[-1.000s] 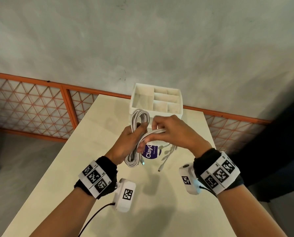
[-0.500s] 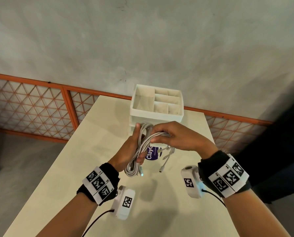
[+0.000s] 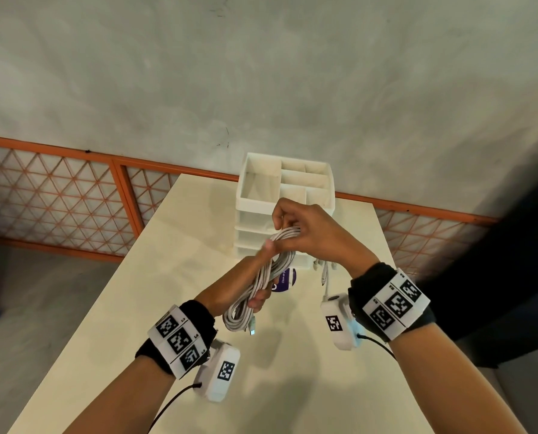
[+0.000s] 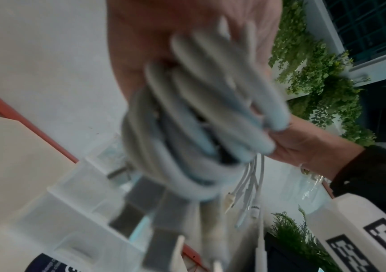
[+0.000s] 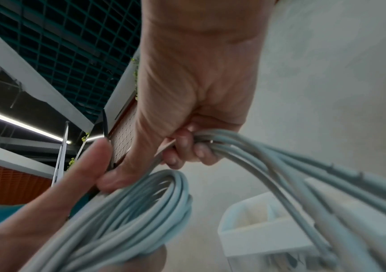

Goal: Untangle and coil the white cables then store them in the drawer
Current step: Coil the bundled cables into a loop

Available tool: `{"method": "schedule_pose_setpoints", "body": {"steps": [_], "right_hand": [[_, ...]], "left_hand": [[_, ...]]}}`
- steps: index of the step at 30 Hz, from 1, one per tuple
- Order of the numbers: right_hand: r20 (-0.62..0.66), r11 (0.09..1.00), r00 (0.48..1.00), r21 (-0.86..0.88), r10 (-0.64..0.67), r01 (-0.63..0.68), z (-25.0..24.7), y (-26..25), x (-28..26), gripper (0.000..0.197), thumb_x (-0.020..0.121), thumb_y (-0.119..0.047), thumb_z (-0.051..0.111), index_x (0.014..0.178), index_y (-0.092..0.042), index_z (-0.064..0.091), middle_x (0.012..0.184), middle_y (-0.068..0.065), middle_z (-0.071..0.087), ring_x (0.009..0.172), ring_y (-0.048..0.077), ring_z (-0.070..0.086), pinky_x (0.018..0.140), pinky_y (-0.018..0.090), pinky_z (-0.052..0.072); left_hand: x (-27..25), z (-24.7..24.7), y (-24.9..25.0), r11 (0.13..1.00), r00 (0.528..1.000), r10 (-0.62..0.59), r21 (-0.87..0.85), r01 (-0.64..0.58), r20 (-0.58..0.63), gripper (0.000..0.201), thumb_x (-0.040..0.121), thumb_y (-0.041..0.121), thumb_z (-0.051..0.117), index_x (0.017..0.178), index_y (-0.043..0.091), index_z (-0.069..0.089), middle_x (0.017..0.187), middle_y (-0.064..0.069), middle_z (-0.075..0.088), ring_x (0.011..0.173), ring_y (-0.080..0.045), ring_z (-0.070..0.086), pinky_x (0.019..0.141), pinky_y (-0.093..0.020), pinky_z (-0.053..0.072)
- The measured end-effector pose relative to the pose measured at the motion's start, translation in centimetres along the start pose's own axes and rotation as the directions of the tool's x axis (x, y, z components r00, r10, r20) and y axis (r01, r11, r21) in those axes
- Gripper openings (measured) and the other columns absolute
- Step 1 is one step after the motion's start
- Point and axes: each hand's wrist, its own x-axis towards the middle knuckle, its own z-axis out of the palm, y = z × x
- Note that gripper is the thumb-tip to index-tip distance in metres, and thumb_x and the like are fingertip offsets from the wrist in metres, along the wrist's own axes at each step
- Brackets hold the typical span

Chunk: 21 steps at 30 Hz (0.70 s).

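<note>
The bundle of looped white rubber cables point(image 3: 263, 278) hangs between both hands above the table: the left hand point(image 3: 239, 288) grips its middle, the right hand point(image 3: 308, 234) pinches its upper loops.

1. Both forearms are bare, with no sleeves reaching them.
2. The left wrist wears a black fabric cuff point(image 3: 199, 311), at lower left of the head view.
3. Over that cuff sits a white band point(image 3: 177, 338) printed with three square black-and-white coded markers and small digits.
4. Beneath it hangs a white rounded camera housing point(image 3: 219, 369) bearing one coded marker; a thin black cable point(image 3: 170, 405) leaves its lower end.
5. The right wrist wears a matching black cuff point(image 3: 371, 278) and a white three-marker band point(image 3: 396, 303), at right of centre.
6. Its white camera housing point(image 3: 338, 321) carries a marker, a round lens and a black cable point(image 3: 377, 344).
</note>
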Motion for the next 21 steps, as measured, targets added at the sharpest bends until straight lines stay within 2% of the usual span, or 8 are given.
{"method": "schedule_pose_setpoints", "body": {"steps": [2, 5, 9, 11, 13, 15, 18, 21], "right_hand": [[0.014, 0.999, 1.0, 0.054, 0.004, -0.004, 0.2, 0.3, 0.0, 0.043, 0.066, -0.031, 0.084, 0.085, -0.014, 0.05, 0.071, 0.009, 0.054, 0.061, 0.012, 0.046, 0.062, 0.034, 0.04], [0.002, 0.989, 0.999, 0.137, 0.048, -0.048, 0.0, 1.0, 0.0, 0.043, 0.069, -0.029, 0.083, 0.089, -0.012, 0.05, 0.072, 0.007, 0.055, 0.065, 0.016, 0.051, 0.066, 0.033, 0.043], [-0.048, 0.961, 0.99, 0.252, 0.132, -0.116, -1.4, 2.6, -0.3, 0.037, 0.078, -0.031, 0.075, 0.094, -0.01, 0.05, 0.063, 0.012, 0.055, 0.061, 0.017, 0.045, 0.056, 0.027, 0.034], [-0.067, 0.96, 0.986, 0.248, 0.15, -0.13, -1.4, 3.5, -0.7, 0.025, 0.085, -0.032, 0.067, 0.092, -0.012, 0.053, 0.057, -0.001, 0.051, 0.056, 0.01, 0.042, 0.053, 0.019, 0.035], [-0.082, 0.971, 0.987, 0.204, 0.14, -0.121, -0.6, 4.2, -1.1, 0.011, 0.093, -0.028, 0.056, 0.09, -0.018, 0.057, 0.06, -0.005, 0.048, 0.054, 0.005, 0.04, 0.054, 0.015, 0.036], [-0.149, 0.979, 0.981, 0.179, 0.126, -0.098, 0.9, 4.5, -1.4, 0.015, 0.098, -0.022, 0.047, 0.089, -0.028, 0.057, 0.065, -0.004, 0.048, 0.053, 0.001, 0.042, 0.055, 0.015, 0.039], [-0.335, 0.973, 0.927, 0.211, 0.166, -0.098, 3.8, 3.6, -1.6, 0.018, 0.1, -0.017, 0.042, 0.089, -0.022, 0.055, 0.068, 0.0, 0.051, 0.05, 0.0, 0.049, 0.054, 0.01, 0.041], [-0.389, 0.972, 0.9, 0.202, 0.195, -0.124, 5.8, 2.4, -1.7, 0.025, 0.101, -0.02, 0.039, 0.084, -0.01, 0.054, 0.075, 0.01, 0.054, 0.058, 0.003, 0.054, 0.058, 0.011, 0.04]], "left_hand": [[-0.2, 0.0, -0.1, 0.998, 1.0, 0.017, 0.06, -0.016, -0.012, 0.045, 0.088, 0.05, 0.052, 0.074, 0.008, 0.047, 0.048, -0.002, 0.034, 0.038, -0.014, 0.028, 0.046, -0.025, 0.03], [0.1, -0.1, -0.3, 0.999, 0.999, 0.012, 0.048, -0.01, -0.042, 0.035, 0.097, 0.03, 0.043, 0.069, 0.008, 0.042, 0.047, -0.002, 0.034, 0.038, -0.015, 0.026, 0.047, -0.027, 0.029], [0.6, -0.9, -0.4, 0.997, 0.998, 0.019, -0.067, -0.023, -0.059, 0.034, 0.09, 0.034, 0.042, 0.069, 0.008, 0.045, 0.044, -0.003, 0.033, 0.035, -0.015, 0.025, 0.045, -0.025, 0.027], [0.8, -1.5, -0.4, 0.984, 0.998, 0.002, -0.176, -0.012, -0.056, 0.031, 0.085, 0.035, 0.043, 0.068, 0.009, 0.046, 0.041, -0.001, 0.034, 0.032, -0.013, 0.025, 0.042, -0.023, 0.026], [1.1, -1.7, -0.5, 0.962, 0.998, -0.019, -0.272, 0.0, -0.065, 0.032, 0.085, 0.035, 0.042, 0.068, 0.009, 0.046, 0.039, 0.0, 0.035, 0.031, -0.012, 0.026, 0.04, -0.021, 0.027], [1.4, -1.6, -0.4, 0.947, 0.994, -0.019, -0.322, -0.016, -0.105, 0.035, 0.089, 0.032, 0.036, 0.066, 0.008, 0.046, 0.039, 0.0, 0.035, 0.03, -0.012, 0.028, 0.041, -0.022, 0.028], [1.9, -1.3, -0.1, 0.954, 0.982, 0.056, -0.279, -0.106, -0.18, 0.038, 0.092, 0.033, 0.036, 0.064, 0.009, 0.046, 0.04, -0.001, 0.036, 0.031, -0.014, 0.03, 0.044, -0.025, 0.029], [2.0, -0.8, 0.2, 0.968, 0.956, 0.157, -0.153, -0.199, -0.248, 0.044, 0.093, 0.037, 0.042, 0.06, 0.009, 0.05, 0.042, -0.005, 0.039, 0.034, -0.017, 0.033, 0.044, -0.024, 0.035]]}}
